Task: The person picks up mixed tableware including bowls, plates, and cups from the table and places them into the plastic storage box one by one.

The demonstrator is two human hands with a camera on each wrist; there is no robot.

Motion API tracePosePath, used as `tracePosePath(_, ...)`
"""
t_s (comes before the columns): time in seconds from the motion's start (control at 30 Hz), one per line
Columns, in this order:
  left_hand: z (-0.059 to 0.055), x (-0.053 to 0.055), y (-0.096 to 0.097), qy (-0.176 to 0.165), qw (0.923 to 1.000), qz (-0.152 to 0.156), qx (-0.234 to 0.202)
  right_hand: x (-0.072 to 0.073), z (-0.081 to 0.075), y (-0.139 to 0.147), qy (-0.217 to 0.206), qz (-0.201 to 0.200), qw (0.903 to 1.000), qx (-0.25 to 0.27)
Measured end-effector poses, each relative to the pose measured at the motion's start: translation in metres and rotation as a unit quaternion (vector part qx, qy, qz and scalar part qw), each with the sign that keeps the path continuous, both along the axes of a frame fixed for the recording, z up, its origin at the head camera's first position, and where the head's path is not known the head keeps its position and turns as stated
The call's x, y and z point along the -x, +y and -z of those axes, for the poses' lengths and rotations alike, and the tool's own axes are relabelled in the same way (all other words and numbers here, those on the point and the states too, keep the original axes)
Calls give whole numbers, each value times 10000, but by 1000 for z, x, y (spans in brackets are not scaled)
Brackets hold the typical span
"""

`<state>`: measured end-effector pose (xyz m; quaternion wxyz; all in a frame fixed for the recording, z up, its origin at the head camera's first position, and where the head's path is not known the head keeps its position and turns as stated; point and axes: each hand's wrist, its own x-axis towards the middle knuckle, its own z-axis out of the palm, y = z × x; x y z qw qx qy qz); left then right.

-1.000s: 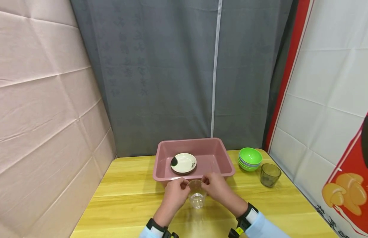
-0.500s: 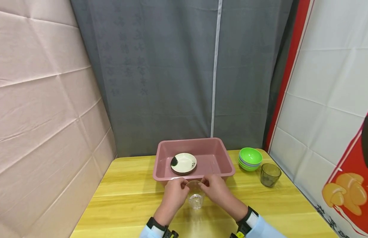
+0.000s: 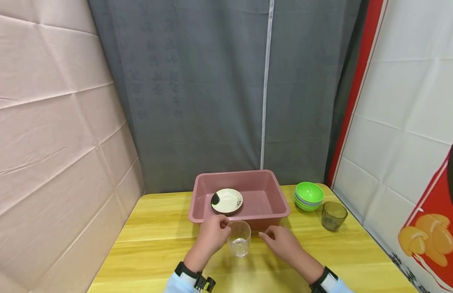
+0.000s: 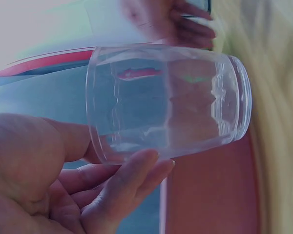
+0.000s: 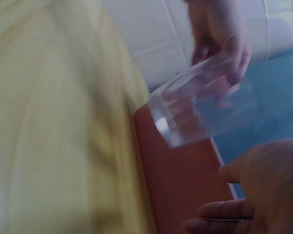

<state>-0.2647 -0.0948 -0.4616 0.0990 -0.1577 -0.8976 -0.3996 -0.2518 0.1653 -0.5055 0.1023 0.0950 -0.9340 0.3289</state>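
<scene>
My left hand [image 3: 213, 235] pinches the rim of a clear drinking glass [image 3: 239, 239] between thumb and fingers. The glass stands upright in front of the basin, and in the left wrist view its clear ridged base [image 4: 230, 100] shows. My right hand [image 3: 282, 242] is to the right of the glass, apart from it, with nothing held. In the right wrist view its fingers [image 5: 227, 209] are loosely extended, a gap away from the glass.
Behind the glass stands a pink basin [image 3: 255, 217] with a white-and-black saucer [image 3: 229, 200] stacked in it. To the right sit several stacked bowls [image 3: 309, 192], the top one green, and a dark tinted glass [image 3: 333, 215]. The wooden table [image 3: 149, 244] meets a grey curtain [image 3: 197, 101].
My right hand has let go of the glass's rim and moved to the right. My left hand still holds the glass, which has hardly moved.
</scene>
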Motion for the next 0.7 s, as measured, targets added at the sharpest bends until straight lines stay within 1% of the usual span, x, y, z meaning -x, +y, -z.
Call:
tracePosePath(0.07, -6, 3, 0, -28, 10000, 82, -15, -3, 7, 7, -54, 22, 10000, -78)
tracePosePath(0.13, -13, 6, 0, -135, 9998, 121, -25, -5, 12, 13, -149, 28, 9998, -91)
tracePosePath(0.2, -20, 10, 1, -188, 9997, 124, 30, -7, 18, 17, -224, 29, 9997, -95)
tracePosePath(0.3, -30, 15, 2, -354, 9992, 152, 81, -10, 23, 20, -278, 41, 9996, -84)
tracePosePath(0.43, -44, 24, 4, -303, 9990, 227, 220, -12, 27, 22, -276, 29, 9996, -52)
tracePosePath(0.5, -50, 30, 5, -177, 9991, 225, 315, -12, 28, 23, -267, 5, 9996, -54)
tracePosePath(0.63, -61, 46, 7, -78, 9992, 246, 318, -15, 30, 26, -261, -29, 9996, -43)
tracePosePath(0.7, -66, 54, 8, -118, 9992, 260, 272, -16, 31, 27, -298, -63, 9995, 6)
